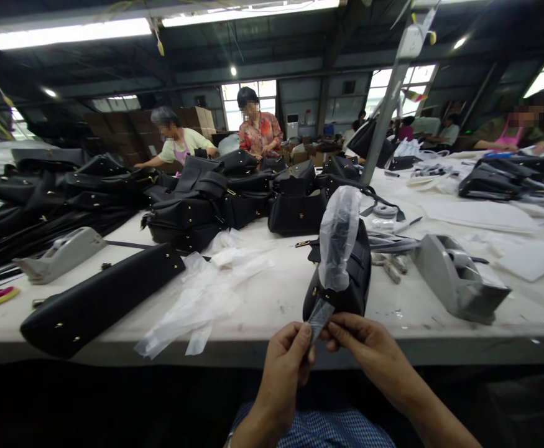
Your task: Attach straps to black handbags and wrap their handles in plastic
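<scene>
Pinching a cloudy grey strip (321,313) between thumb and fingers of the left hand (285,356), probably to keep it straight. At the strip's right edge, with fingertips of the right hand (367,339) bunched close; cannot tell whether gripping it. Slanting lengthwise from far right, at the near end of a black bag (359,277), to near left, under the left thumb. On the white table (272,298), with the bag's narrow end toward the near edge and long axis running near to far, perhaps for easy reach. Topped by a clear plastic sleeve (338,239), likely against scuffs, pointing upward. Flanked by white wrapping (206,289) at left and a tape dispenser (456,283) at right.
</scene>
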### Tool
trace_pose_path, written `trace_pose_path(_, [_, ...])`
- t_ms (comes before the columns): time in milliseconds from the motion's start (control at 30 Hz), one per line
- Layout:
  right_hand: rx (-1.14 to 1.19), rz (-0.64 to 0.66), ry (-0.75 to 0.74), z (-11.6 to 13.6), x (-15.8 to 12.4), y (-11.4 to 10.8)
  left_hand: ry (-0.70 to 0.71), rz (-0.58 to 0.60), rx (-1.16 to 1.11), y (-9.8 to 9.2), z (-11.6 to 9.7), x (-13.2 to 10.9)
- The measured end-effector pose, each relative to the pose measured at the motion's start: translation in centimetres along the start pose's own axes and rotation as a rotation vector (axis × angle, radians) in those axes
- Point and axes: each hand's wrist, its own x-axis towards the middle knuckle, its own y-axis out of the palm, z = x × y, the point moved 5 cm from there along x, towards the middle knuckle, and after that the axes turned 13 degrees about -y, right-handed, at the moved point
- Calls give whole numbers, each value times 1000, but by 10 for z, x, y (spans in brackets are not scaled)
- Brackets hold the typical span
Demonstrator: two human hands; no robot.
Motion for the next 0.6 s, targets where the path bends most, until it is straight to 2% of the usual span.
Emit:
trace_pose_path(167, [-178,-113,-29,-8,-6,5,-105,31,-60,2,3,1])
trace_pose_path(333, [-300,-263,-29,-10,-9,9,-91,22,4,3,-1,-1])
trace_pose_path(600, [-385,-270,-51,-1,-7,12,-94,89,5,5,-2,-2])
